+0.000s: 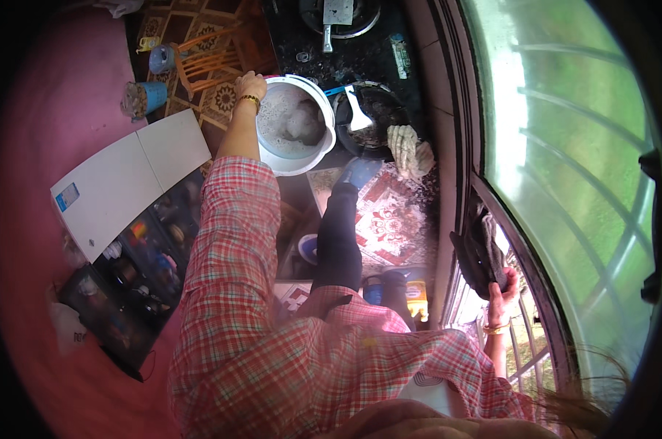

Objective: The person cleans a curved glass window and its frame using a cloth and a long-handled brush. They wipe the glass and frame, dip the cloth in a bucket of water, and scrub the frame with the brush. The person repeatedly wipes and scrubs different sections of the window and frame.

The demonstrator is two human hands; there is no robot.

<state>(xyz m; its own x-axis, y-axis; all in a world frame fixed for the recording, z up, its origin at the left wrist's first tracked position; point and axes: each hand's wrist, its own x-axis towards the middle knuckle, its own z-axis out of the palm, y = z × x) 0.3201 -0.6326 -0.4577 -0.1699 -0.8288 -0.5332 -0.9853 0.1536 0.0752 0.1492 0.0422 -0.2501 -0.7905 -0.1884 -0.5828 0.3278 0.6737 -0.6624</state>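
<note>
My left hand (251, 89) grips the rim of a white plastic bucket (326, 147), which holds cloudy, sudsy water with something greyish partly under it. Far to the right, at the open window, my right hand (501, 293) holds a dark cloth (482, 255) that hangs by the window frame. Right of the bucket lie a black pan or burner (383, 110), a white-headed scraper (358, 112) with a blue handle, and a crumpled pale cloth (408, 151).
A cleaver (336, 16) rests over a black round pan or burner. At left stand a wooden chair (210, 60), a blue bin (155, 96) and a white cabinet (120, 175). A yellow bottle (417, 299) is near my legs. Green window glass (578, 137) fills the right.
</note>
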